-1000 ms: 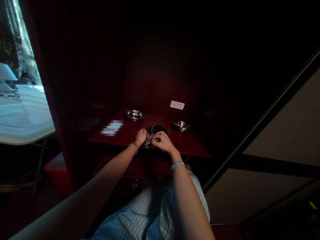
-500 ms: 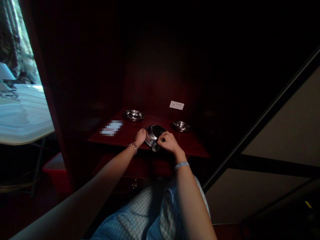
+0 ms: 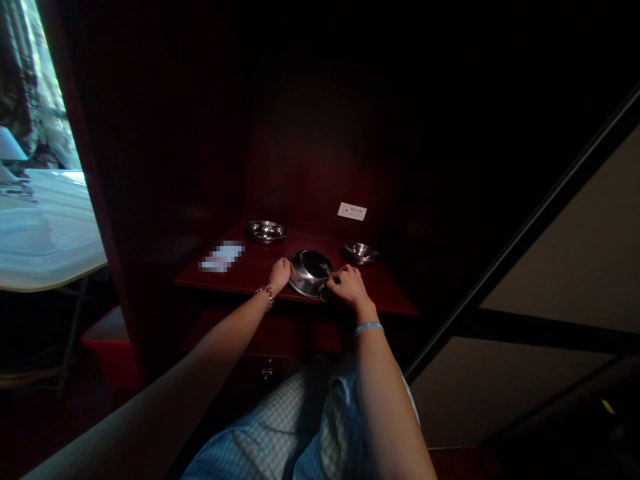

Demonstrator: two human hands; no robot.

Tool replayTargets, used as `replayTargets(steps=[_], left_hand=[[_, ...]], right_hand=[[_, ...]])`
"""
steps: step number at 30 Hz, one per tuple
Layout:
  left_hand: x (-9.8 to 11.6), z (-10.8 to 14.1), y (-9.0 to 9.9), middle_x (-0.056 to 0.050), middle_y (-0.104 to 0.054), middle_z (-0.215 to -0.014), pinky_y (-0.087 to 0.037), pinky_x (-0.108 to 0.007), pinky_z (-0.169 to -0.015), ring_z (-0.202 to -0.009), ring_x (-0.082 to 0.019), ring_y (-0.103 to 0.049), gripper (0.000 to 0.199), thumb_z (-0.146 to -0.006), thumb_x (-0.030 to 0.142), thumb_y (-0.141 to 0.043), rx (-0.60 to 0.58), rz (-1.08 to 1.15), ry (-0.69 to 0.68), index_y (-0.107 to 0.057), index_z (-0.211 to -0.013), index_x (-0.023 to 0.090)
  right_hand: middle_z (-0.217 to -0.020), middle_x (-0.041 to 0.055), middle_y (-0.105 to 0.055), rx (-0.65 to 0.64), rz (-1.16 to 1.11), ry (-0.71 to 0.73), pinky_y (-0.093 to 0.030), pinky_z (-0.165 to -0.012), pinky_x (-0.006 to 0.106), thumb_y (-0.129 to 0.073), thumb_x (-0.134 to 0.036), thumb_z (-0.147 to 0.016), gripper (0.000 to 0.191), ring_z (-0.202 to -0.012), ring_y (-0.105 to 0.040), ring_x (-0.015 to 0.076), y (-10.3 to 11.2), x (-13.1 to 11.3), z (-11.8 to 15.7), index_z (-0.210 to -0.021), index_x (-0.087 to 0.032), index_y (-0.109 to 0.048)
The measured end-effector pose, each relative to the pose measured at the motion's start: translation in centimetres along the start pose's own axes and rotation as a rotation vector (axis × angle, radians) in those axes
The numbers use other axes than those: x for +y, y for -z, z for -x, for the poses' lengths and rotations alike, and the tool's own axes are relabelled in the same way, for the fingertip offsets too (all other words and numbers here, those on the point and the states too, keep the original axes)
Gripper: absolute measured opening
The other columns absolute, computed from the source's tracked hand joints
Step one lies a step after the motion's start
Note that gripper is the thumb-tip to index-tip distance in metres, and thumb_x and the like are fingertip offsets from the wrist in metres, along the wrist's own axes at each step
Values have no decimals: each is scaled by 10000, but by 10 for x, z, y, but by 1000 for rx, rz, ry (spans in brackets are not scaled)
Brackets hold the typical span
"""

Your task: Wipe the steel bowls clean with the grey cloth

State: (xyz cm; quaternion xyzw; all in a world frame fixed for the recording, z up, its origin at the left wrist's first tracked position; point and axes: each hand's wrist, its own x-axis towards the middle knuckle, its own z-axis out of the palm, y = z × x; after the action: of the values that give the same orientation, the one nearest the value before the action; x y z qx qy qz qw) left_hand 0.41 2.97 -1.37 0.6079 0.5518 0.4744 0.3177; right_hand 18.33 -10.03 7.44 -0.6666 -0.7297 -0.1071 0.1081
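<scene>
A shiny steel bowl [image 3: 306,272] is at the front edge of the dark red shelf [image 3: 240,275], tilted, with its dark round base appearing to face up. My left hand [image 3: 280,273] is closed on the bowl's left rim. At the bowl's right side my right hand [image 3: 349,285] is closed, fingers pinched around a small round thing [image 3: 325,293], mostly hidden and too dark to name. Behind, a steel dish [image 3: 267,232] stands at the back left, and a smaller one [image 3: 361,253] on the right.
A blurred pale item [image 3: 223,257] lies on the left of the shelf. A white socket [image 3: 353,211] is on the back wall. Below is a drawer with a metal knob [image 3: 268,369]. A white table [image 3: 50,227] and a red bin [image 3: 113,347] stand left, a sliding door [image 3: 550,267] right.
My right hand has moved slightly right along the bowl with the small round thing, uncovering more of the bowl's wall. My left hand keeps its hold on the rim.
</scene>
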Motion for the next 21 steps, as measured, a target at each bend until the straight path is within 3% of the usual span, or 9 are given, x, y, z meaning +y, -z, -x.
replayTargets(steps=[5,9,15,21], left_hand=[[3,2,3,-113,-703,-912,-454,-285,-754,-857,-206,-654,336,-953,254,-303,-14,-72,-14,-580,-774,189],[6,5,5,-120,-711,-928,-456,-289,-779,-874,-211,-657,351,-957,251,-295,-29,-117,-43,-593,-783,188],[8,7,6,-135,-714,-978,-456,-305,-829,-924,-222,-658,361,-962,248,-291,-48,-142,-72,-610,-804,184],[7,7,5,-129,-718,-952,-458,-298,-826,-910,-217,-657,356,-957,245,-314,-45,-131,-80,-628,-802,180]], right_hand=[[-999,114,-720,-47,58,-73,-322,-967,359,-473,-350,-898,339,-1138,-505,256,-3,2,0,-992,-203,-763],[-1054,148,-716,-36,35,-229,-334,-957,383,-444,-350,-908,373,-1152,-532,281,-2,0,-3,-1018,-174,-753],[-1090,168,-702,158,-263,-714,-408,-892,391,-349,-366,-945,444,-1031,-643,288,12,0,-4,-1153,-173,-690],[-1074,171,-703,296,-288,-815,-428,-932,419,-377,-286,-933,407,-1041,-655,291,12,5,-3,-1210,-165,-649]])
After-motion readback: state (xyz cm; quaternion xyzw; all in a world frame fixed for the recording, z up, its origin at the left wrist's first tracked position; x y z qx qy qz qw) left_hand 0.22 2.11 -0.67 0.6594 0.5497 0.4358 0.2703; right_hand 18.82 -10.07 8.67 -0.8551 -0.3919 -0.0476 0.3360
